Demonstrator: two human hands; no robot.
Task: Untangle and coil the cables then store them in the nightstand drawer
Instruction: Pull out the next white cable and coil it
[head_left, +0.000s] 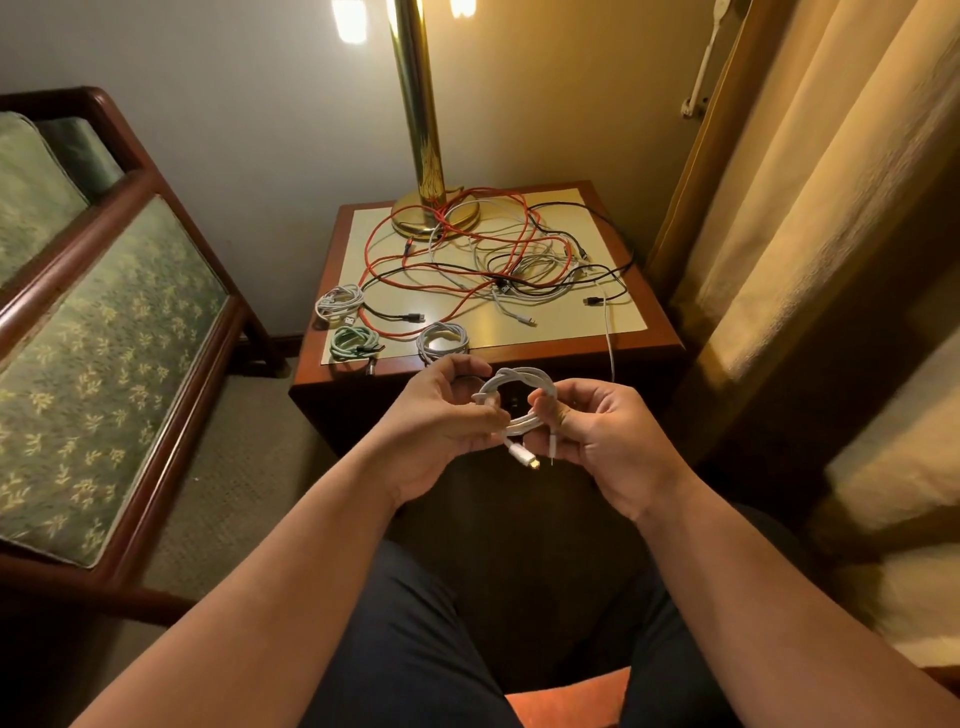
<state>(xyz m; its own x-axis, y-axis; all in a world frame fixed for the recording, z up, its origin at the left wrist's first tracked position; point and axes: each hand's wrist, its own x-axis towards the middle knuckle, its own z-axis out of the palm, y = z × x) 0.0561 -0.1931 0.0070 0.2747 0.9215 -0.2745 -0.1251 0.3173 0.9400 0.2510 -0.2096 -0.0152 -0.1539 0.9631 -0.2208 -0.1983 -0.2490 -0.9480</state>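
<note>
Just in front of the nightstand (662, 340), both hands hold one white cable coil (519, 415): the left hand (441, 431) pinches its left side and the right hand (597, 436) grips its right side, with both plugs dangling under the coil. On the nightstand top, three coiled cables, white (338, 304), green (356, 343) and pale grey (441, 340), sit along the front-left edge. Behind them a red, black and white cable tangle (493, 254) sprawls, touching the brass lamp base (405, 217) at the nightstand's back.
</note>
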